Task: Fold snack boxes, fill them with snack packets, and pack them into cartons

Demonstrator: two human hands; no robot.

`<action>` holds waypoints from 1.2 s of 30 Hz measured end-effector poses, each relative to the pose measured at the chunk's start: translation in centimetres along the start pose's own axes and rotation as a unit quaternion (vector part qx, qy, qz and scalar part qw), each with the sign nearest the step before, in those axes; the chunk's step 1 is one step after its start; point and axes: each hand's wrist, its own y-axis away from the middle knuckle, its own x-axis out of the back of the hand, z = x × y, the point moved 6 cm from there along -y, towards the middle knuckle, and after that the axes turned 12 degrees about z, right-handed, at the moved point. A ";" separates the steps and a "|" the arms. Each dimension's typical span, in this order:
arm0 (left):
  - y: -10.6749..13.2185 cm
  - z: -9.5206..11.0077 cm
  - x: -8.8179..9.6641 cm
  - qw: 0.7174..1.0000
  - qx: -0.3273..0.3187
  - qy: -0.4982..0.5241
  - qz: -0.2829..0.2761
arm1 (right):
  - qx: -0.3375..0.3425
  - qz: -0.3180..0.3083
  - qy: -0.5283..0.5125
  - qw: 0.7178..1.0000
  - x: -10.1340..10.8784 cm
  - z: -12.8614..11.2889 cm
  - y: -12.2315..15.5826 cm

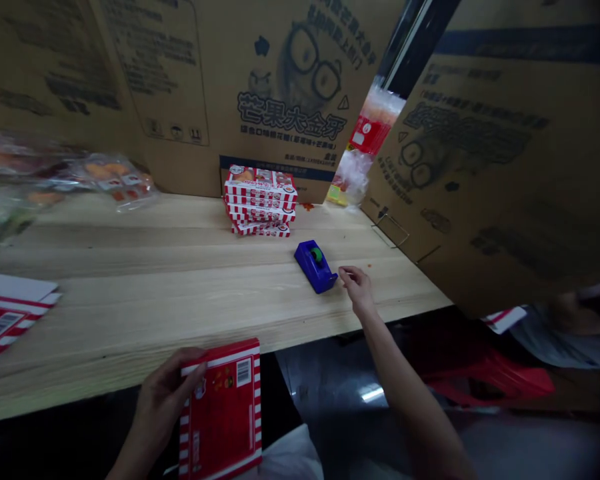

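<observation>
In my left hand (167, 393) is a flat red cardboard box (225, 413) with striped red-and-white edges and a barcode, gripped by its left side below the table's front edge. My thumb lies over its printed face. My right hand (356, 287) is beside the cutter end of a blue tape dispenser (316, 268), fingers pinched together. Whether a strip of tape is between them is too small to make out. A green tape roll (317, 255) sits in the dispenser. Behind it stands a stack of several similar red-and-white boxes (261, 199).
Large brown cartons (180, 93) wall off the table (145, 273) at the back and right. Clear bags of snacks (120, 180) lie at the far left. A striped box (10, 317) is at the left edge. Another person's arm (580, 320) shows at right.
</observation>
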 end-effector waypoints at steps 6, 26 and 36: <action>-0.8 1.2 0.4 0.999 0.009 0.009 0.037 | -0.076 -0.071 -0.030 0.994 -3.1 2.0 -0.7; -7.1 7.4 -2.2 0.969 0.078 -0.097 -0.214 | -0.111 0.033 -0.201 0.973 -1.2 6.5 2.7; -6.8 6.2 -2.8 0.955 0.076 -0.096 -0.272 | -0.066 -0.018 -0.184 0.981 -2.9 1.9 7.8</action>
